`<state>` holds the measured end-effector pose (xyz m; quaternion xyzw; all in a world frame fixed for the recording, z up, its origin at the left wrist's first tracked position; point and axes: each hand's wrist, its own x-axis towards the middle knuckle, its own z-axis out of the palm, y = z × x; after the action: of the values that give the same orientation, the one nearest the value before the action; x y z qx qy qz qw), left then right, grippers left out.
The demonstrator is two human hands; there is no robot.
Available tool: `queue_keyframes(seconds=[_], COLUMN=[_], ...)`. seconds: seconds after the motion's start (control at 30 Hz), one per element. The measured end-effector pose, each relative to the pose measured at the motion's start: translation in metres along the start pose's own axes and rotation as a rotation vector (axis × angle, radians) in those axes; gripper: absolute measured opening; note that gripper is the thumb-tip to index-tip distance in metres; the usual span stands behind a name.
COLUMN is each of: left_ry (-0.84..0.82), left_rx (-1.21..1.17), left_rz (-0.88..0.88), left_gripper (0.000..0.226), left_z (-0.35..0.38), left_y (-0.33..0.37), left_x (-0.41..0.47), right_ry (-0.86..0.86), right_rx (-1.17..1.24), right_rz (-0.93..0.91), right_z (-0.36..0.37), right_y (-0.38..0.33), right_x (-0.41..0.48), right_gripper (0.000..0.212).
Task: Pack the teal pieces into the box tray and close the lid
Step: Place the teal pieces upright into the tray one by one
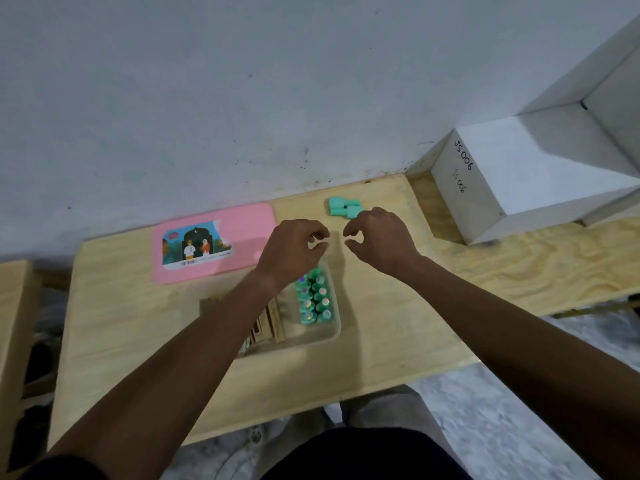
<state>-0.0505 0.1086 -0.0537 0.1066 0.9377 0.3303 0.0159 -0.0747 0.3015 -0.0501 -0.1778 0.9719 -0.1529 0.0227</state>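
A translucent box tray [332, 332] lies on the wooden table, holding two rows of teal pieces [314, 299] on its right side and tan wooden cards [273, 322] on its left. A few loose teal pieces [343, 206] lie near the wall, just beyond my right hand. The pink lid [249, 220] with a picture label rests flat to the tray's far left. My left hand [294, 252] hovers over the tray's far end, fingers curled and empty. My right hand [379, 237] hovers beside it, fingers apart, holding nothing.
A white box [491, 181] marked "JS 006" stands on the table at the right against the wall. The wall runs along the table's far edge. A wooden piece of furniture [14, 341] stands at the left. My legs show below the table's front edge.
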Motion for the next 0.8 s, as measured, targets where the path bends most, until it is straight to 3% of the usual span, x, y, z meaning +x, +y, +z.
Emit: queue_keyframes(seconds=[0.37, 0.57, 0.67, 0.8], left_ry=[-0.123, -0.217, -0.206, -0.244], left_rx=[0.061, 0.012, -0.083, 0.011], left_rz=[-0.102, -0.041, -0.102, -0.117], left_gripper=[0.028, 0.031, 0.027, 0.031], left_z=[0.062, 0.079, 0.074, 0.066], left_y=[-0.044, -0.061, -0.064, -0.061], left_x=[0.138, 0.154, 0.156, 0.154], right_ry=[-0.11, -0.069, -0.12, -0.163], right_rx=[0.01, 0.004, -0.037, -0.105], right_rz=[0.056, 0.03, 0.003, -0.038], right_z=[0.045, 0.069, 0.067, 0.056], right_y=[0.057, 0.067, 0.071, 0.085], right_x=[0.088, 0.093, 0.09, 0.082], right_gripper=[0.028, 0.024, 0.026, 0.028])
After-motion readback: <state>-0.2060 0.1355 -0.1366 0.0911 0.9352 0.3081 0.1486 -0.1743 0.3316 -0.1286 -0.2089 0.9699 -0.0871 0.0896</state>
